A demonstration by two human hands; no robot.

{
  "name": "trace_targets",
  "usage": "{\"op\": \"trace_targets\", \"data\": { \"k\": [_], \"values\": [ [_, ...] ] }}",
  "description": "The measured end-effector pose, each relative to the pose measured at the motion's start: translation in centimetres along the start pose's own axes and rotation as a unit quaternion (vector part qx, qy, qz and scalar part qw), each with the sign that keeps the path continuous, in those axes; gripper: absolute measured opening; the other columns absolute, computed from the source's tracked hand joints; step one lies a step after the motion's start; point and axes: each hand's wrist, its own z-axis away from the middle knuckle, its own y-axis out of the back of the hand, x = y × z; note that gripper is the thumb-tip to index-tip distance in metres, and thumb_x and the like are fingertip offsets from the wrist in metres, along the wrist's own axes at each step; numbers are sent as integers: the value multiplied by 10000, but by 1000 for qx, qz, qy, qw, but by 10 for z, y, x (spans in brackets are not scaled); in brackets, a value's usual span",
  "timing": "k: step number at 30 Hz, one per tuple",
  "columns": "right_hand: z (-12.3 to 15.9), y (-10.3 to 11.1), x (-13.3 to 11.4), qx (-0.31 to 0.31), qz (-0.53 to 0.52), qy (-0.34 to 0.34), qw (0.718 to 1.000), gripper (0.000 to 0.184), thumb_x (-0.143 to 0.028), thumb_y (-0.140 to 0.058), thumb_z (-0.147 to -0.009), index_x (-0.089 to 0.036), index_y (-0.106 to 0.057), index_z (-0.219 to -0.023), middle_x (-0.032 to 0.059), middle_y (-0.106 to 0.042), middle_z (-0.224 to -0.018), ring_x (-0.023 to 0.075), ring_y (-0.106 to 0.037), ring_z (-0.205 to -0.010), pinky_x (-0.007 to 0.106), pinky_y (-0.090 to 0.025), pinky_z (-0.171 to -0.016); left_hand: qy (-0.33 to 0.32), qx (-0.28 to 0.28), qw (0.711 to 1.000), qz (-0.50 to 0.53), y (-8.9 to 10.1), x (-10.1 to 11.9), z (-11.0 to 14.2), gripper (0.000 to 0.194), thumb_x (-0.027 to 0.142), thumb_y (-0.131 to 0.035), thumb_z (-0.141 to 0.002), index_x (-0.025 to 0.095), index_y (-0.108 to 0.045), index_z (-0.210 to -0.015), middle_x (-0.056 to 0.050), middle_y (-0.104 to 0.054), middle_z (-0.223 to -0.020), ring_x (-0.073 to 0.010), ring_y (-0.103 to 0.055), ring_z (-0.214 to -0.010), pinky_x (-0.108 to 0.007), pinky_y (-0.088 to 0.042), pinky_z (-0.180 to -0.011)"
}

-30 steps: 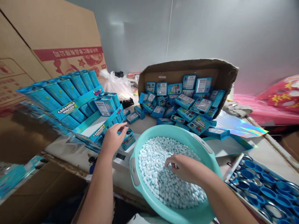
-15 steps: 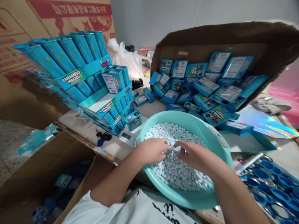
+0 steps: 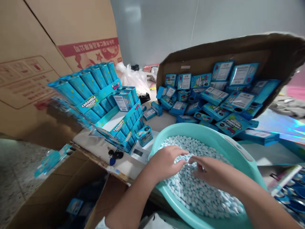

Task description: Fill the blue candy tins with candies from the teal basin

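A teal plastic basin [image 3: 259,173] holds a wide heap of small pale blue and white candies [image 3: 202,194]. Over the middle of the heap, my left hand [image 3: 166,162] reaches in from the left, thumb and forefinger apart with nothing visible between them. Facing it, my right hand [image 3: 211,170] has bent fingers that are spread apart; its fingertips are close to those of the left hand, at the candies. Whether any single candy touches the right fingertips is too small to tell.
Left of the basin stands a tiered blue display [image 3: 107,111], with a small candy box [image 3: 144,135] on a white scale [image 3: 140,153]. Behind, a tilted carton [image 3: 202,54] spills blue boxes [image 3: 215,95]. Keys [image 3: 115,156] lie near the table edge; an open carton [image 3: 54,181] sits below.
The view has tilted and shifted, so the basin and display appear lower and further right. Both hands stay over the candies, the left thumb and forefinger now showing a clearer gap.
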Motion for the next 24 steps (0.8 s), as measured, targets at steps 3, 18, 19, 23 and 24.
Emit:
{"op": "trace_targets", "data": {
  "k": [3,18,19,23,24],
  "values": [
    [3,4,-6,-2,8,9,1000,378,-277,-601,-836,-245,-667,-1207,31,-704,-849,203,-608,-709,308,-325,-596,32,-68,988,-134,-6,-1,-2,344,348,-649,-906,202,-664,-1217,-95,-678,-1235,-272,-597,-1185,-404,-490,-1021],
    [9,10,-13,-17,5,3,1000,316,-277,-682,-792,-292,-705,-1106,2,-699,-825,182,-603,-694,287,-302,-570,40,-171,959,-223,-12,2,-6,166,293,-592,-908,188,-708,-964,-102,-724,-985,-280,-671,-983,-382,-518,-852],
    [9,10,-13,-17,4,6,1000,309,-277,-680,-792,-295,-705,-1100,0,-698,-827,178,-600,-690,285,-303,-570,43,-175,959,-220,-13,2,-7,163,287,-589,-907,185,-713,-931,-105,-725,-974,-280,-673,-974,-383,-519,-850],
    [8,7,-10,-17,5,12,1000,272,-272,-673,-795,-296,-700,-1065,-10,-687,-803,173,-584,-672,285,-296,-557,57,-176,961,-207,-15,-1,-8,174,277,-582,-899,193,-734,-894,-99,-731,-944,-270,-681,-941,-366,-526,-829],
    [7,7,-10,-17,6,13,1000,262,-268,-675,-794,-291,-697,-1054,-11,-682,-793,173,-580,-668,285,-293,-554,59,-175,962,-203,-15,-1,-8,177,266,-575,-896,201,-740,-903,-92,-735,-943,-265,-683,-937,-360,-527,-825]
  ]
}}
